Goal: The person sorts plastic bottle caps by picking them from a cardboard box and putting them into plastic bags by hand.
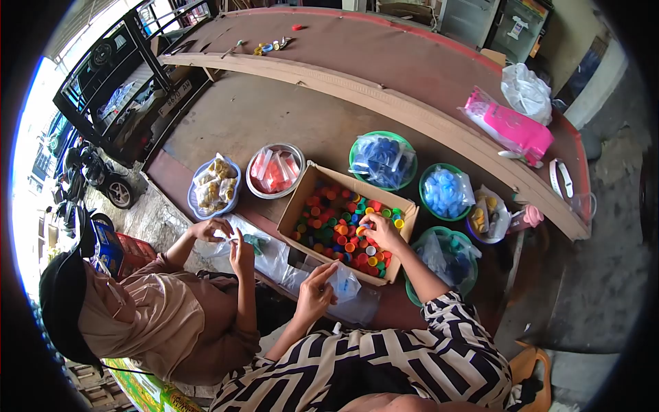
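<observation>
Inside the cardboard box (301,192), the right hand (382,231) pinched a yellow cap (360,231), likely light, stiff and slippery, best taken by its rim. Beside the box, the left hand (316,295) curled partly, its grip unclear.

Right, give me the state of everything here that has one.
cardboard box: open, well stocked
caps: loose, mixed colours
metal bowl: holding bagged red pieces
back green basin: full of blue packs
front green basin: holding clear bags
white plastic bag: crumpled
left hand: raised, grip unclear
right hand: in the box, fingers at caps, grip unclear
</observation>
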The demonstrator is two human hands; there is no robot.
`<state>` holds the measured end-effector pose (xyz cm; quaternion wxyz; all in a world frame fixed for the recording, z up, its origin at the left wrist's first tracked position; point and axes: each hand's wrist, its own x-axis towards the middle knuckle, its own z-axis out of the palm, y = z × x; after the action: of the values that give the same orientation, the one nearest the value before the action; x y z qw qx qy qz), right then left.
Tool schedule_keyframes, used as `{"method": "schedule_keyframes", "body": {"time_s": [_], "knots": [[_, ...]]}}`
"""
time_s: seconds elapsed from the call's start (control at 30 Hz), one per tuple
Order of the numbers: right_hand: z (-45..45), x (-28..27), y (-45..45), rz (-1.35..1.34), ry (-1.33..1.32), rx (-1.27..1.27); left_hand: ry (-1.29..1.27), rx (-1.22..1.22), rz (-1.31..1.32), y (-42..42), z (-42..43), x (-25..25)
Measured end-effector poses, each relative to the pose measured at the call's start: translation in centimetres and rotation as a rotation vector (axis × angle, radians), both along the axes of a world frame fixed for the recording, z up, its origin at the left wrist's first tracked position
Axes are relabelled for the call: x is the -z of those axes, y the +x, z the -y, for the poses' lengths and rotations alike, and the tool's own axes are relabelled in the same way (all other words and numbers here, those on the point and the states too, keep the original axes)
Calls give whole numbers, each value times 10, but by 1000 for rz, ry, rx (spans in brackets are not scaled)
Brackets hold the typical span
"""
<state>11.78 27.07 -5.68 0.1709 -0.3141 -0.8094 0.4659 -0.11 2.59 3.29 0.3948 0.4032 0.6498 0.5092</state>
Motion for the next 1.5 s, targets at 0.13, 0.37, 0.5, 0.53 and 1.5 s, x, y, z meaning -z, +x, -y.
{"method": "schedule_keyframes", "body": {"time_s": [0.13,0.37,0.5,0.53,1.5], "knots": [[18,-1,31,-81,50,64,16,17,-24,12,5,-8],[57,-12,69,-219,30,121,18,-5,-76,35,29,-14],[91,-32,76,-427,-154,104,30,-30,-138,43,42,-16],[105,-42,76,-494,-165,102,41,-35,-132,45,44,-16],[-34,67,-154,-84,-183,-91,46,-45,-24,-11,42,-4]]}}
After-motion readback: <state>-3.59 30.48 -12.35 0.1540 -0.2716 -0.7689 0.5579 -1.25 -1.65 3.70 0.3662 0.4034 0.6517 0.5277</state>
